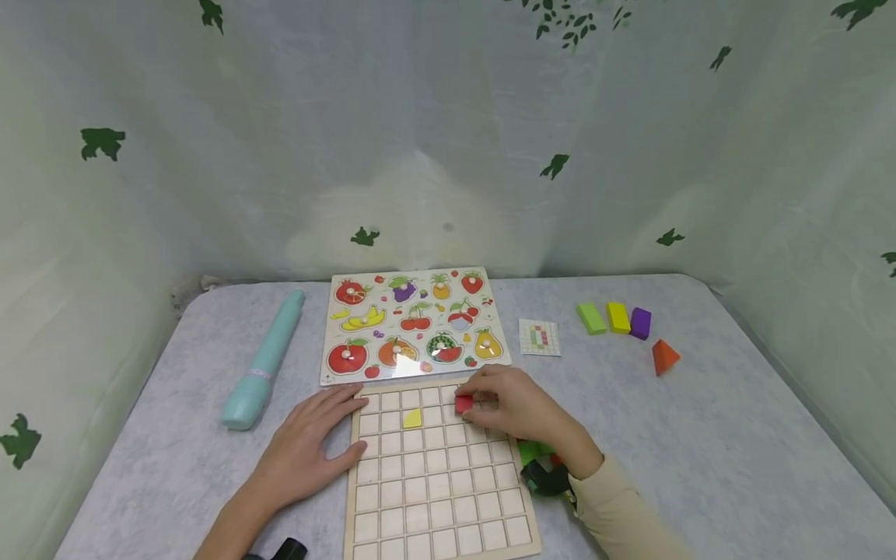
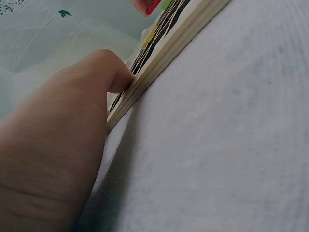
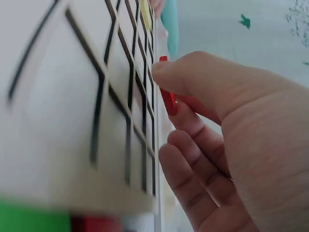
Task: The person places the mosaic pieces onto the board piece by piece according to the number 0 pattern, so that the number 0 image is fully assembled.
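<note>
A wooden grid board point(image 1: 437, 490) with rows of square cells lies in front of me. My left hand point(image 1: 308, 447) rests at its left edge, thumb and fingertips touching the frame. Between thumb and fingers my right hand point(image 1: 507, 400) pinches a small red tile point(image 1: 463, 404) over the upper right part of the grid; the same red tile point(image 3: 168, 99) shows edge-on in the right wrist view. A yellow tile point(image 1: 412, 418) with one rounded corner sits in a cell of the second row, left of the red one.
A fruit puzzle board point(image 1: 381, 337) lies behind the grid. Beside it is a small pattern card point(image 1: 539, 337). Green point(image 1: 592, 319), yellow point(image 1: 618, 318) and purple blocks point(image 1: 640, 323) and an orange triangular block point(image 1: 664, 357) lie right. A folded teal umbrella-like object point(image 1: 264, 365) lies left.
</note>
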`<state>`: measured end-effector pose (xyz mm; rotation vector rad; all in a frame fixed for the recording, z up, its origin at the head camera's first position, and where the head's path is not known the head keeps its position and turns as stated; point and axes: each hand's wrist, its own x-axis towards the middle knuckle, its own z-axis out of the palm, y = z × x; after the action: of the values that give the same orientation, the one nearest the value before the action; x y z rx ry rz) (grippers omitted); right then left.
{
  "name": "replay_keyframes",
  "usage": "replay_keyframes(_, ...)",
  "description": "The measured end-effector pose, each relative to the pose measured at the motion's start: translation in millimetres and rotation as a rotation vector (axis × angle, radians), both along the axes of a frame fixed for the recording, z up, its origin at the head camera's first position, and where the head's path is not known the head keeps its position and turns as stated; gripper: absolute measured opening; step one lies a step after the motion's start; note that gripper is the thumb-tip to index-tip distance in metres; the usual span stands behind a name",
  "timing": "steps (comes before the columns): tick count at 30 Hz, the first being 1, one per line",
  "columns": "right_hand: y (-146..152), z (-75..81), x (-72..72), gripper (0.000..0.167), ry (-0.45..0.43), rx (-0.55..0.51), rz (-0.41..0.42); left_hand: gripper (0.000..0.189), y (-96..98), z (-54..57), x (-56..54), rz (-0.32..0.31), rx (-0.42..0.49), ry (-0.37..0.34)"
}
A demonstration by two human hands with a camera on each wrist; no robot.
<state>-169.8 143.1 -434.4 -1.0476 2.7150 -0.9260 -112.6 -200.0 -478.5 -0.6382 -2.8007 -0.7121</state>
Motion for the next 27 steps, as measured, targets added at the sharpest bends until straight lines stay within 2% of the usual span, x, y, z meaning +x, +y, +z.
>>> replay_keyframes(5,-16.1,-0.3,3.9,0.025,0.018,0.017,0.026,0.059,0.1,1.5,-0.1,0.004,-0.006,-0.004)
replay_keyframes(15,-40.2,-8.8,12.9,0.023,0.042,0.033,0.0,0.059,-0.5,1.3,-1.2,0.008,-0.01,-0.016)
replay_keyframes(21,-44.2,-9.9,17.2,0.022,-0.001,0.034,-0.04,0.059,0.0,1.1,-1.1,0.004,-0.004,-0.014)
replay_keyframes(27,-40.2,-9.7,19.4,0.028,-0.026,0.04,-0.039,0.058,0.8,0.3,0.0,0.012,0.008,-0.018)
